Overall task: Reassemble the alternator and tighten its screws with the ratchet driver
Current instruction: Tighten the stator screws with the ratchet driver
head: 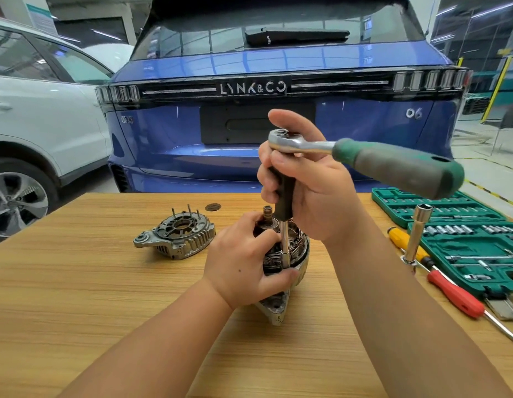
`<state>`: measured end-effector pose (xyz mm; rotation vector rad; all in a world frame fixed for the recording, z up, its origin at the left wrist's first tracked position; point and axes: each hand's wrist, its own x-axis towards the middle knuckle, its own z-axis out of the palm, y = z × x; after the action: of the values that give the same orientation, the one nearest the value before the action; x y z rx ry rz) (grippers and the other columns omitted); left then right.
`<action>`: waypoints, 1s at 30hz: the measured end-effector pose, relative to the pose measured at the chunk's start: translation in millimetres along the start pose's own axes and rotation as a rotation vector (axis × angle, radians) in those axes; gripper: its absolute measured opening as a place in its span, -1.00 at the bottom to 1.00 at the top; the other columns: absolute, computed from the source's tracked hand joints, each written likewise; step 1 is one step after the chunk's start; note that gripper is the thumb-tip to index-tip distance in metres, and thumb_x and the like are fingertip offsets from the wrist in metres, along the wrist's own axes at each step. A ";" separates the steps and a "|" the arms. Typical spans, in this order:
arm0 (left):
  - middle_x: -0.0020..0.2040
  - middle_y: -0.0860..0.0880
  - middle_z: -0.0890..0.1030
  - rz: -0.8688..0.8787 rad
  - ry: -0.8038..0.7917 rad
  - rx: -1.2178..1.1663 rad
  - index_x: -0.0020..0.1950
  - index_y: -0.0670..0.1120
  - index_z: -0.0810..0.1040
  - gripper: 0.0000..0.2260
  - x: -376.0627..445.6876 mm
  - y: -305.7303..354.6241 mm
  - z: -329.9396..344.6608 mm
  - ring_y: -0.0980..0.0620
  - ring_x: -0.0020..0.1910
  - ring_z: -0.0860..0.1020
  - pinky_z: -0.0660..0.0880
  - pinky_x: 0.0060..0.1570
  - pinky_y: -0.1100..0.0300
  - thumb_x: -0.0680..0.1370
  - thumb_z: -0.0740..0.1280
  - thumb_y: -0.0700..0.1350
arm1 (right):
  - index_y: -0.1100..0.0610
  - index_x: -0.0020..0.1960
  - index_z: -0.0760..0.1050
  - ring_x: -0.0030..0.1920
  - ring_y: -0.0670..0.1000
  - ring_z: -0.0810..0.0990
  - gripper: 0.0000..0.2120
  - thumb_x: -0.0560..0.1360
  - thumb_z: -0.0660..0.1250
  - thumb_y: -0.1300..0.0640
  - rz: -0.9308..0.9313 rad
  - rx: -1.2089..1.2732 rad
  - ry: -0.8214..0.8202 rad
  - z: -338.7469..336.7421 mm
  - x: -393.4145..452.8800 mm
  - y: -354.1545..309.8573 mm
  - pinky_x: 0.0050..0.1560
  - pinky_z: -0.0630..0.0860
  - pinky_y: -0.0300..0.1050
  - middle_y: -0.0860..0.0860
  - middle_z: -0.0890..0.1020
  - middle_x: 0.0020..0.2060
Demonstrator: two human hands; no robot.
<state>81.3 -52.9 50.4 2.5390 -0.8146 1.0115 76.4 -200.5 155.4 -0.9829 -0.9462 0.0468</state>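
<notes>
The alternator body [299,248] stands on the wooden table [91,282], copper windings and rotor shaft [267,214] showing on top. My left hand [243,259] grips its near side. My right hand [309,185] is wrapped round the black driver handle [284,196], whose thin steel shaft [284,245] runs straight down to the alternator's rim. On top of the handle sits the ratchet [393,162], its chrome head by my fingers and its green grip sticking out to the right. The separate rear end cover [177,235] lies to the left.
An open green socket case [462,242] fills the table's right side. A long socket [416,234] stands upright beside it, with a yellow screwdriver [399,237] and a red screwdriver [453,294] lying there. A blue car [278,67] and a white car [34,110] stand behind the table.
</notes>
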 end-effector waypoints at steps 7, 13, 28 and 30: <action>0.15 -0.12 0.58 -0.005 -0.006 -0.006 0.02 -0.02 0.67 -0.50 -0.1 0.3 0.8 -0.12 -0.13 0.59 0.50 -0.21 0.12 0.39 0.32 0.36 | 0.05 0.29 0.53 -0.23 0.04 0.45 -0.44 0.42 0.40 -0.26 0.055 0.152 -0.004 -7.6 -0.6 -3.8 -0.23 0.39 -0.08 0.09 0.54 -0.13; 0.17 -0.14 0.58 -0.001 -0.015 -0.001 0.03 -0.03 0.66 -0.49 -0.4 -1.8 1.0 -0.13 -0.11 0.59 0.47 -0.18 0.11 0.41 0.30 0.37 | 0.09 0.25 0.46 -0.33 -0.05 0.51 -0.35 0.29 0.57 -0.16 0.131 0.144 0.111 -0.7 3.9 -7.8 -0.32 0.42 -0.18 0.02 0.55 -0.20; 0.16 -0.14 0.57 0.003 -0.008 0.005 0.02 -0.04 0.66 -0.48 -0.4 -0.6 1.9 -0.13 -0.13 0.59 0.48 -0.21 0.11 0.40 0.31 0.37 | -0.05 0.23 0.52 -0.37 -0.04 0.46 -0.70 0.57 0.31 0.24 0.030 -0.036 0.190 0.1 0.2 -4.1 -0.34 0.40 -0.18 0.01 0.46 -0.30; 0.14 -0.15 0.58 0.001 -0.003 0.014 0.01 -0.04 0.66 -0.49 -0.1 -0.1 2.1 -0.13 -0.15 0.59 0.43 -0.21 0.14 0.40 0.31 0.37 | -0.06 0.23 0.50 -0.38 0.00 0.43 -0.71 0.59 0.29 0.25 -0.060 -0.191 0.214 2.6 0.0 -0.5 -0.38 0.39 -0.14 0.05 0.45 -0.29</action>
<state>82.5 -53.7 48.9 2.5528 -0.8129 1.0173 74.4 -199.0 156.2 -1.1107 -0.7918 -0.1995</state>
